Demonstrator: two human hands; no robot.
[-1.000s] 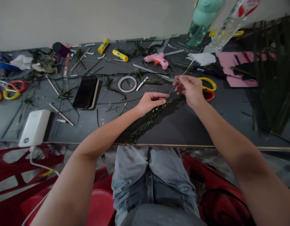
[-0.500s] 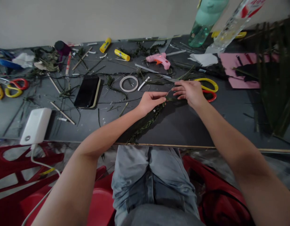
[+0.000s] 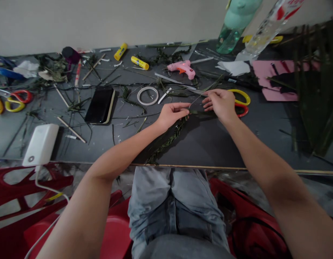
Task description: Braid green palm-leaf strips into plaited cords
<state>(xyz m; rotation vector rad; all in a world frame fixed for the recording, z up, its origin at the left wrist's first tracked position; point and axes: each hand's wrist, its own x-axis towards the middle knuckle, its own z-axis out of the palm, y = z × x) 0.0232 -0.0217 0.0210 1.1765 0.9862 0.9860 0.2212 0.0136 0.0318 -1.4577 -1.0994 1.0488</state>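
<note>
A long green braid of plaited leaf strips (image 3: pixel 167 141) runs from the table's front edge up to my hands. My left hand (image 3: pixel 170 116) pinches the braid's upper end, fingers closed. Just to its right, my right hand (image 3: pixel 219 103) has its fingers closed on thin loose leaf strands (image 3: pixel 201 94) that lead from the braid's end. Both hands rest low over the dark grey table (image 3: pixel 217 144).
Behind the hands lie a tape ring (image 3: pixel 147 95), a pink glue gun (image 3: pixel 181 68), yellow and red scissors (image 3: pixel 240 102), a black phone (image 3: pixel 99 105), glue sticks (image 3: pixel 139 62) and scattered stems. A white power bank (image 3: pixel 40 144) sits front left. Palm fronds (image 3: pixel 317 93) and bottles (image 3: pixel 233 25) stand right.
My right hand dropped from a raised position down to the braid's end, then shifted slightly right while drawing the strands. My left hand stayed on the braid.
</note>
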